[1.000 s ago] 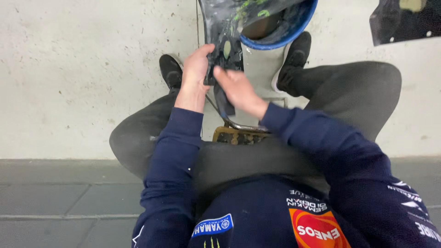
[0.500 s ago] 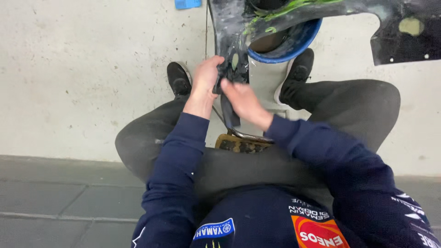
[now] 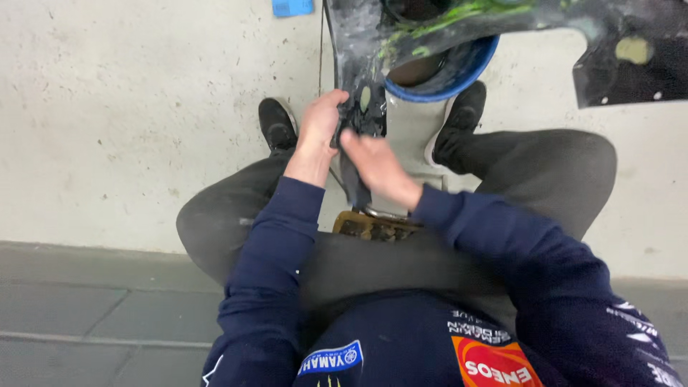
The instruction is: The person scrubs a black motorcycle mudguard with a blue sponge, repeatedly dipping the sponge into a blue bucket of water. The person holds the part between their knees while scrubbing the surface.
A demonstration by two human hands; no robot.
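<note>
Pale concrete floor (image 3: pixel 129 107) across most of the view; grey tiles (image 3: pixel 86 315) along the near edge. Seated above it, dark trousers (image 3: pixel 545 179) spread wide, black shoes (image 3: pixel 276 123) planted either side of a blue bucket (image 3: pixel 459 72). Navy sleeves (image 3: pixel 272 244) reaching forward from a navy top with coloured patches.

Large black panel (image 3: pixel 631 50), streaked with green and grey, stretching from top centre to the right edge, lying over the bucket's rim. Narrow lower strip of that panel (image 3: pixel 362 100) coming down between the knees, toward the lap. Brown worn seat edge (image 3: pixel 373 228) just under the strip's lower end. Small blue block (image 3: pixel 292 7) on the floor at the top edge, well apart from the hands.

Left hand (image 3: pixel 321 123) wrapped around the strip's left edge, thumb over the front, gripping it. Right hand (image 3: pixel 376 166) laid flat against the strip's face just below and right of the left hand, fingers extended, pressing rather than gripping; whether anything sits under the palm, cannot tell. Both hands close together, nearly touching, on the same strip. Small pale oval patch (image 3: pixel 365 97) on the strip just above the fingers.
</note>
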